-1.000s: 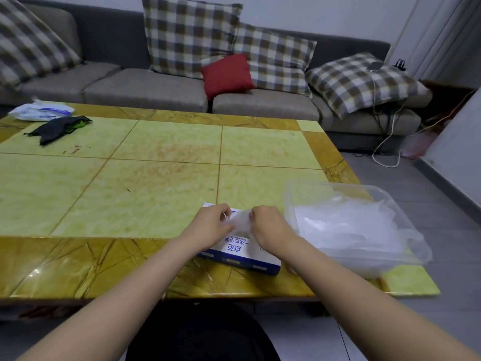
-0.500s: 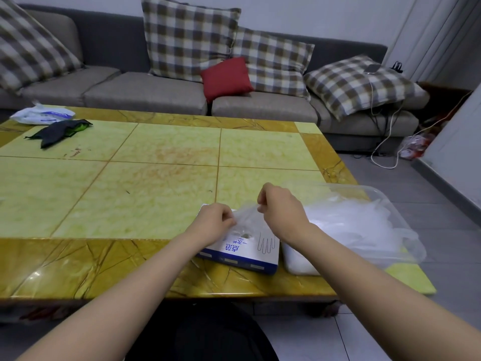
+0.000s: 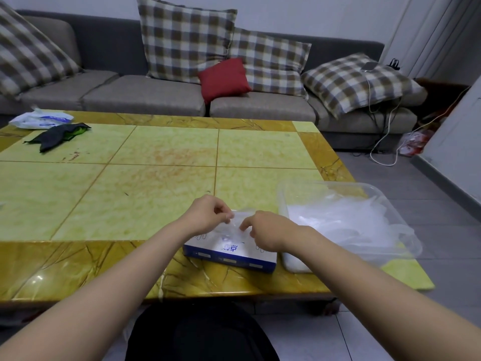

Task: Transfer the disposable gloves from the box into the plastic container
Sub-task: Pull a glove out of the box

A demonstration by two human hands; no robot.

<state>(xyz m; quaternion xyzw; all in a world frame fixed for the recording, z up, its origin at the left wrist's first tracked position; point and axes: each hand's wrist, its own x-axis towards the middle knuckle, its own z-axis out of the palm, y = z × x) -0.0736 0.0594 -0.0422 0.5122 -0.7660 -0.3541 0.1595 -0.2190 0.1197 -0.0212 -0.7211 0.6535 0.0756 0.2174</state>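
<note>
A blue-and-white glove box (image 3: 230, 254) lies flat near the table's front edge. A thin clear disposable glove (image 3: 235, 225) is stretched just above its top. My left hand (image 3: 208, 214) pinches the glove's left side and my right hand (image 3: 265, 230) pinches its right side, both over the box. Right of the box stands a clear plastic container (image 3: 400, 230) holding a heap of clear gloves (image 3: 343, 220).
The yellow-green tiled table (image 3: 145, 183) carries a dark cloth (image 3: 57, 135) and a white packet (image 3: 41, 119) at its far left. A grey sofa (image 3: 156, 97) with checked and red cushions runs behind. Cables lie on the floor at right.
My right hand, lifted with the glove half a second ago, has dropped back down over the box. The left hand has stayed by the box's top.
</note>
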